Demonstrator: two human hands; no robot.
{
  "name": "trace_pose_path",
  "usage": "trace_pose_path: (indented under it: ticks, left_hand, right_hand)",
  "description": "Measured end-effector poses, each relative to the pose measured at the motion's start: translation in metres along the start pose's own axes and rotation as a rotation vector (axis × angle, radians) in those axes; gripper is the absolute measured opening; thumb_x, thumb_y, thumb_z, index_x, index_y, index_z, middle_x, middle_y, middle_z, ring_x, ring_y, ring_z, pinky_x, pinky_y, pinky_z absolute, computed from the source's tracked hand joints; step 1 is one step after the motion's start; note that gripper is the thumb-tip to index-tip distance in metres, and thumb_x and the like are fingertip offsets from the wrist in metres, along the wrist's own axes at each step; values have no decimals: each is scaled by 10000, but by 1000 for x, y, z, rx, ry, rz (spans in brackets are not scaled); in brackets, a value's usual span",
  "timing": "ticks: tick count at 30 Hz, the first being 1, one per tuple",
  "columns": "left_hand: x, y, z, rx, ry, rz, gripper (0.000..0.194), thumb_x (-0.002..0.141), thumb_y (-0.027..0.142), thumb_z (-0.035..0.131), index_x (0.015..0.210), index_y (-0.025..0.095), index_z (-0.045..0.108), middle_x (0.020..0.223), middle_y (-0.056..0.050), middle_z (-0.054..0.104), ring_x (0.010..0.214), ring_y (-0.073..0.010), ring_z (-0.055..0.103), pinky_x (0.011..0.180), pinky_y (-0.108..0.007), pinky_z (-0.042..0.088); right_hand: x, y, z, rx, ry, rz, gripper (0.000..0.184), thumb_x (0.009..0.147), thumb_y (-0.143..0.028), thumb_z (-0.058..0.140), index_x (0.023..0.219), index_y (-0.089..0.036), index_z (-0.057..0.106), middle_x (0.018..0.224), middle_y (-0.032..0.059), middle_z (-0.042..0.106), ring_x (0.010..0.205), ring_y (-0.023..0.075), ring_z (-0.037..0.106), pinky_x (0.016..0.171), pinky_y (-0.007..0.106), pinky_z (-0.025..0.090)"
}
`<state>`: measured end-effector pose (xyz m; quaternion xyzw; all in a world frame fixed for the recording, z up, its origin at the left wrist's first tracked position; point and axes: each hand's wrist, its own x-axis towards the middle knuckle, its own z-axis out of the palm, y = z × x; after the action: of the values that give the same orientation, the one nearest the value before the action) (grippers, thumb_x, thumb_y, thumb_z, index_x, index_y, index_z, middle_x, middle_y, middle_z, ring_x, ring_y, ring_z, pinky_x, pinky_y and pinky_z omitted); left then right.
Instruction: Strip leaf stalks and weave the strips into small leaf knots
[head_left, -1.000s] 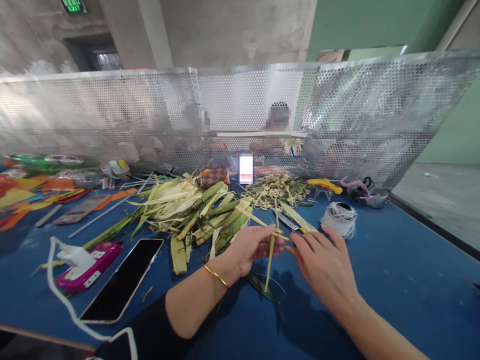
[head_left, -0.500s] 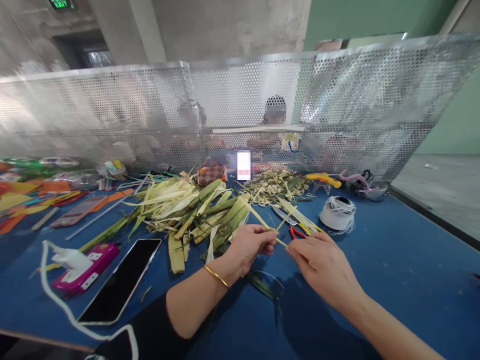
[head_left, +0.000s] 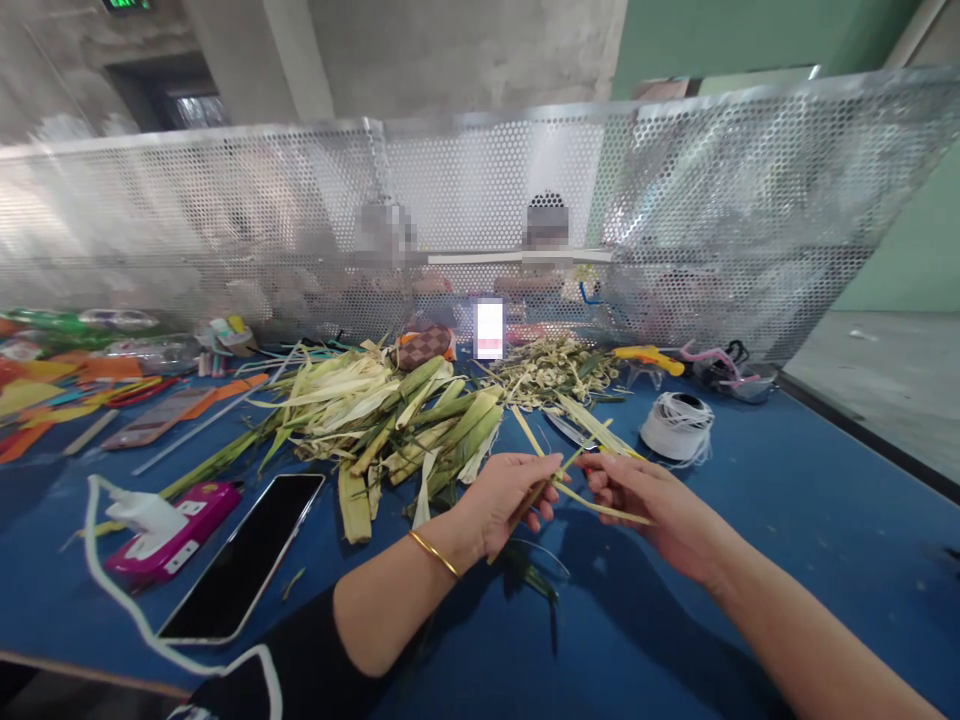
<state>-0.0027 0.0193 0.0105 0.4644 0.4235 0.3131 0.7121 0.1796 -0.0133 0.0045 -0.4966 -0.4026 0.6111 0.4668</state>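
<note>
Narrow pale-green corn husk strips (head_left: 531,432) cross each other between my hands, above the blue table. My left hand (head_left: 510,495), with a gold bangle on its wrist, is closed in a pinch on the strips where they cross. Opposite it, my right hand (head_left: 651,502) pinches the short upper end of one strip with thumb and forefinger. A loose strip end runs down to the right past my right fingers. Behind the hands lie scissors (head_left: 568,430) and a bundle of husk strips (head_left: 600,425), partly hidden by my right hand.
A heap of corn husks (head_left: 427,420) spreads to the left, with braided husk (head_left: 559,372) behind. A white string spool (head_left: 676,428) stands right. At left lie a phone (head_left: 244,560) and a purple power strip (head_left: 174,535). A perforated metal screen (head_left: 465,180) borders the back.
My right hand has turned and shifted from the lower strip end to the upper one. The crossed strips have rotated in my left hand, which stays in nearly the same place.
</note>
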Motion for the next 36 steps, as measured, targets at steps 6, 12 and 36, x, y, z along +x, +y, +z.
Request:
trace_pose_path:
  ticks: [6,12,36]
  left_hand:
    - [-2,0,1,43,40,15,281,708,401,699,700,133,613,517,49,506,382,-32,426,368,-176,270]
    - [-8,-2,9,105,-62,-70,457,589,572,728,678,145,594,511,37,528,372,-40,397,360,-192,197]
    - [-11,-10,14,455,-169,-11,235,743,326,594,630,127,647,472,38,524,363,-40,371,387,-188,244]
  right_hand:
    - [0,-2,-3,115,-192,84,314,859,-411,544,971,-158,694,808,63,687,643,130,639,649,271,550]
    - [4,11,11,172,-12,-7,296,622,-386,807,768,-155,694,612,-5,628,503,79,560,515,193,492]
    - [3,15,19,-446,71,-346,313,697,-461,658,569,-189,572,553,-18,513,486,123,470,454,252,410]
